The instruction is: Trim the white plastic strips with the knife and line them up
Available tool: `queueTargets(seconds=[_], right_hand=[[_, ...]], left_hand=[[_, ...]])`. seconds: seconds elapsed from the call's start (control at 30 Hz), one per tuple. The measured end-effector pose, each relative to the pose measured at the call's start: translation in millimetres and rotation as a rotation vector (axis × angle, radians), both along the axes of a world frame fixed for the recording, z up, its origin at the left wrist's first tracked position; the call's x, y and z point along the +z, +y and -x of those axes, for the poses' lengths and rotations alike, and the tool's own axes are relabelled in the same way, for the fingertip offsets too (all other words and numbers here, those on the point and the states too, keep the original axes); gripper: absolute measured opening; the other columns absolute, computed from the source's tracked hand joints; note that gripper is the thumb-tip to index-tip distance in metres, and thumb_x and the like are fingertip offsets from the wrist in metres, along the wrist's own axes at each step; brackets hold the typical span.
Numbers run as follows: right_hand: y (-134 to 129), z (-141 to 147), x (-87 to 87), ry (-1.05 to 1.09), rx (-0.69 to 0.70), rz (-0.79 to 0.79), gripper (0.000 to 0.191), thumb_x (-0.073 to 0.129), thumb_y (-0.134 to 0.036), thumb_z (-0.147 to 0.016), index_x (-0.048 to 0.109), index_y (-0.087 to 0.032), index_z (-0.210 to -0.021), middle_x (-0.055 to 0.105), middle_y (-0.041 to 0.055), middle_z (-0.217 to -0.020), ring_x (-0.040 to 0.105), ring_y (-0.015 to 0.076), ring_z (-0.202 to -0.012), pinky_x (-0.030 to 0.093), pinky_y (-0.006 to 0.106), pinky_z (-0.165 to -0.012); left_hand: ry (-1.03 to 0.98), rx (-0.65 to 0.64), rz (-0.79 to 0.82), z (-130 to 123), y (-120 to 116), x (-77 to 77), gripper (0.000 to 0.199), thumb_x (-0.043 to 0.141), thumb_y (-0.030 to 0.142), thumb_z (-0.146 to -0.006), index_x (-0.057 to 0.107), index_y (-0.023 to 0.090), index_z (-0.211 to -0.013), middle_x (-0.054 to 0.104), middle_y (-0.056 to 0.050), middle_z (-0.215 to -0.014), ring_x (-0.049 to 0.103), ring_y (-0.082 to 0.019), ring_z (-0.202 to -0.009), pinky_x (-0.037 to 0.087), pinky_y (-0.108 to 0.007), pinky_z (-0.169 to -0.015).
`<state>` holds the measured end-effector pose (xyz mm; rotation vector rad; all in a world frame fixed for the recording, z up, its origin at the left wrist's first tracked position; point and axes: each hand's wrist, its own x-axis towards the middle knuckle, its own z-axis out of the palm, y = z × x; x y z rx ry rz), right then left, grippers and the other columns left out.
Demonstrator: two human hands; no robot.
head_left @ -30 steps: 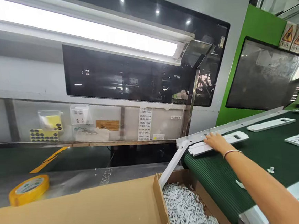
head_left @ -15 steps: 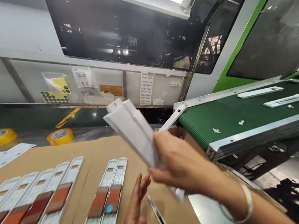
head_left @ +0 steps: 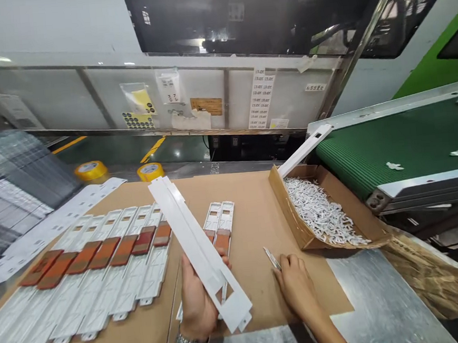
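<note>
Holding the panel (head_left: 197, 250) falls to the left hand (head_left: 197, 303), its fingers wrapped around the near half and closed on both long edges. The panel slopes above the cardboard (head_left: 251, 206), far end to the left, near end to the right. The right hand (head_left: 297, 285) has its fingers curled over the near end of a pointed tool (head_left: 273, 258) on the cardboard; whether it grips firmly cannot be told. For safe handling, support the panel clear of the tip, grip the tool by its covered end only, and direct the tip away from the left hand.

Behind the panel, two strips (head_left: 227, 215) lie side by side, partly hidden. To the left, a row of strips (head_left: 123, 291) bears red-brown blocks (head_left: 122, 250); avoid knocking these. To the right, a box (head_left: 283, 201) contains white bits (head_left: 319, 212); bare tabletop (head_left: 364, 282) shows nearer. Farther right lies a green belt (head_left: 409, 141). Tape rolls (head_left: 149, 171) lie at far left.
</note>
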<state>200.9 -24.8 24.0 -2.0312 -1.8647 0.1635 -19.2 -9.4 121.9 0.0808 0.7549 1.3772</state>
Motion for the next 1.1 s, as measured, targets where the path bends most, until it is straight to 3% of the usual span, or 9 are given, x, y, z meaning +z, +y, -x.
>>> queueTargets(seconds=[0.1, 0.23, 0.37, 0.5, 0.57, 0.67, 0.77, 0.97, 1.1], right_hand=[[-8, -3, -22.6, -0.009, -0.031, 0.024, 0.017, 0.040, -0.019, -0.083, 0.057, -0.016, -0.083, 0.055, 0.0140, -0.079, 0.051, 0.0297, -0.078, 0.042, 0.040, -0.067], [-8, -6, -26.9, 0.054, -0.055, 0.023, 0.017, 0.035, -0.022, -0.082, 0.050, -0.018, -0.076, 0.054, 0.0144, -0.075, 0.051, 0.0296, -0.074, 0.042, 0.042, -0.065], [-21, -3, -13.4, 0.196, 0.000, 0.013, 0.017, 0.031, -0.028, -0.087, 0.045, -0.020, -0.081, 0.055, 0.0086, -0.077, 0.055, 0.0224, -0.072, 0.046, 0.034, -0.064], [-53, 14, 10.0, 0.477, 0.113, 0.049, 0.025, 0.029, -0.036, -0.094, 0.041, -0.020, -0.109, 0.057, 0.0016, -0.079, 0.058, 0.0143, -0.070, 0.048, 0.023, -0.063], [-68, 27, 23.0, 0.636, 0.156, 0.085, 0.027, 0.030, -0.037, -0.095, 0.042, -0.021, -0.113, 0.053, -0.0015, -0.073, 0.055, 0.0127, -0.062, 0.046, 0.021, -0.059], [-84, 47, 42.6, 0.743, 0.238, 0.155, 0.024, 0.031, -0.036, -0.095, 0.051, -0.023, -0.094, 0.048, -0.0037, -0.064, 0.050, 0.0112, -0.056, 0.040, 0.019, -0.053], [-90, 64, 58.4, 0.765, 0.359, 0.184, 0.031, 0.031, -0.035, -0.096, 0.050, -0.022, -0.075, 0.050, -0.0029, -0.065, 0.051, 0.0106, -0.059, 0.038, 0.019, -0.055], [-89, 82, 65.3, 0.680, 0.378, 0.134, 0.028, 0.031, -0.032, -0.096, 0.052, -0.022, -0.082, 0.053, -0.0034, -0.064, 0.051, 0.0103, -0.056, 0.034, 0.020, -0.053], [-89, 90, 64.4, 0.630, 0.361, 0.114, 0.033, 0.031, -0.036, -0.096, 0.048, -0.022, -0.072, 0.050, -0.0044, -0.058, 0.046, 0.0096, -0.050, 0.030, 0.021, -0.049]], left_hand=[[-0.014, 0.030, 0.016, 7, -3, 3.6, 0.047, 0.034, 0.046, -0.089, 0.066, 0.012, -0.083, 0.068, -0.009, -0.076, 0.064, -0.018, -0.066, 0.054, -0.032, -0.067], [-0.035, 0.041, 0.054, 12, -8, 6.4, 0.048, 0.034, 0.047, -0.089, 0.066, 0.011, -0.087, 0.067, -0.010, -0.078, 0.063, -0.017, -0.065, 0.054, -0.030, -0.066], [-0.024, 0.063, 0.077, 17, -10, 6.8, 0.046, 0.036, 0.045, -0.088, 0.065, 0.009, -0.086, 0.066, -0.010, -0.078, 0.063, -0.017, -0.065, 0.054, -0.030, -0.065], [-0.030, 0.088, 0.073, 21, -7, 5.3, 0.042, 0.038, 0.044, -0.087, 0.064, 0.012, -0.085, 0.064, -0.008, -0.078, 0.061, -0.016, -0.065, 0.053, -0.029, -0.065], [-0.045, 0.082, 0.073, 23, -5, 4.3, 0.042, 0.038, 0.046, -0.087, 0.064, 0.013, -0.084, 0.062, -0.008, -0.078, 0.060, -0.016, -0.065, 0.052, -0.029, -0.064], [-0.101, 0.047, 0.020, 27, -2, 3.0, 0.034, 0.037, 0.043, -0.088, 0.063, 0.021, -0.097, 0.058, -0.004, -0.074, 0.055, -0.013, -0.061, 0.050, -0.027, -0.059], [-0.176, 0.014, -0.050, 29, 2, 0.9, 0.030, 0.036, 0.034, -0.089, 0.060, 0.025, -0.105, 0.052, -0.002, -0.068, 0.050, -0.010, -0.055, 0.046, -0.024, -0.053], [-0.248, 0.029, -0.080, 26, 5, -5.2, 0.034, 0.029, 0.026, -0.091, 0.058, 0.023, -0.109, 0.046, 0.002, -0.060, 0.045, -0.006, -0.046, 0.042, -0.017, -0.046], [-0.294, 0.030, -0.093, 25, 3, -7.4, 0.038, 0.025, 0.029, -0.093, 0.057, 0.022, -0.112, 0.045, 0.004, -0.057, 0.045, -0.005, -0.044, 0.041, -0.016, -0.043]])
